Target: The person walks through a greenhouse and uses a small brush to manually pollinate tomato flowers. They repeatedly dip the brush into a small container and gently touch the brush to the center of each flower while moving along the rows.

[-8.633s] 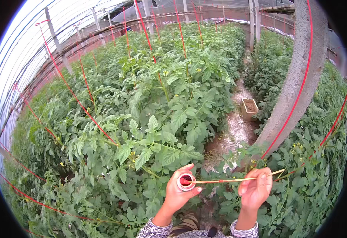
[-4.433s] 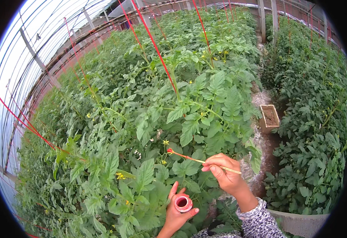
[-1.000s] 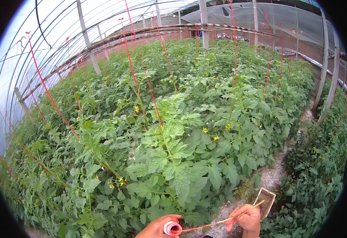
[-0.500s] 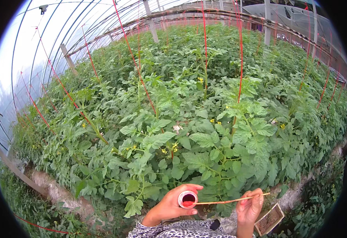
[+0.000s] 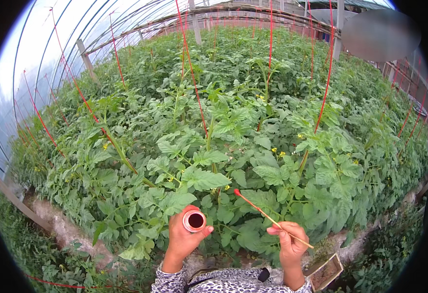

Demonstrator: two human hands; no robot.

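My left hand (image 5: 178, 241) is wrapped round a small open jar (image 5: 194, 231), its mouth facing up and showing a dark inside. In my right hand (image 5: 292, 244) a thin wooden stick (image 5: 254, 206) is pinched between fingers and thumb. The stick's far end carries a bright red tip (image 5: 237, 192), pointing up and left toward the leaves. That tip is out of the jar, to its upper right, in front of leafy tomato plants (image 5: 267, 171). Small yellow flowers (image 5: 274, 150) show among the leaves.
Red strings (image 5: 193, 83) run up from the plants. A wooden-framed box (image 5: 340, 267) lies at the lower right, close to my right forearm. Pale ground (image 5: 67, 229) edges the plant bed. A curved greenhouse frame and posts (image 5: 86, 58) stand behind.
The stick's red tip has come out of the jar and swung up and away toward the plants. My left hand has moved left and up with the jar. The view has shifted slightly.
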